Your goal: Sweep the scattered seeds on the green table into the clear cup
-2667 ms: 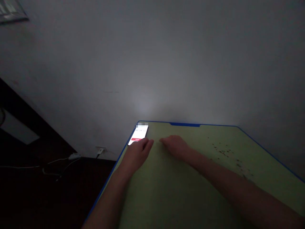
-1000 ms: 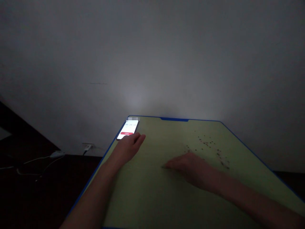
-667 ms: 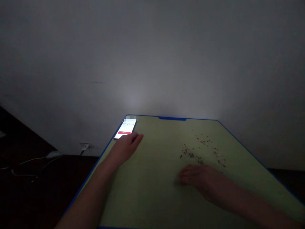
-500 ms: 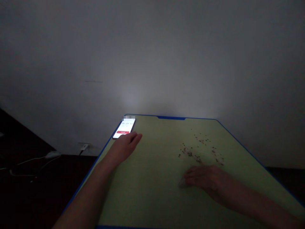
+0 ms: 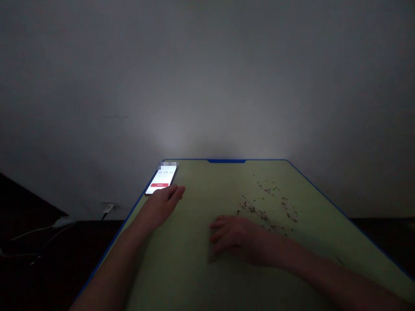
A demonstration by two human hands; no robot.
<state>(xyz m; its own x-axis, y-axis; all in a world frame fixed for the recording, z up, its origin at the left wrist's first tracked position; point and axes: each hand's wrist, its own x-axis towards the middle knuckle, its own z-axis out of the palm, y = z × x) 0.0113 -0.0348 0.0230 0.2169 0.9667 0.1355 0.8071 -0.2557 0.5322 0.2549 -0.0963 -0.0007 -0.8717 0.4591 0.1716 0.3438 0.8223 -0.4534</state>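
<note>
My left hand (image 5: pixel 164 205) rests at the left side of the table, its fingers curled together with nothing visible in them. It overlaps the near end of a phone (image 5: pixel 160 179), whose lit screen shows a timer and a red button. Low over the table's middle, my right hand (image 5: pixel 235 237) has its fingers a little apart, palm down. Faint dark specks show by its fingertips; anything under the palm is hidden. Beyond and right of that hand lie many small dark grains, perhaps seeds or beans (image 5: pixel 251 208), scattered in loose patches.
The pale green table (image 5: pixel 194 276) has a blue edge and stands close to a grey wall (image 5: pixel 207 86). A plug (image 5: pixel 109 208) sits in the wall at left, and white cables (image 5: pixel 63 222) lie below. The room is dim.
My right hand has moved left across the table, uncovering more grains behind it. My left hand stays beside the phone. The whole view has shifted slightly.
</note>
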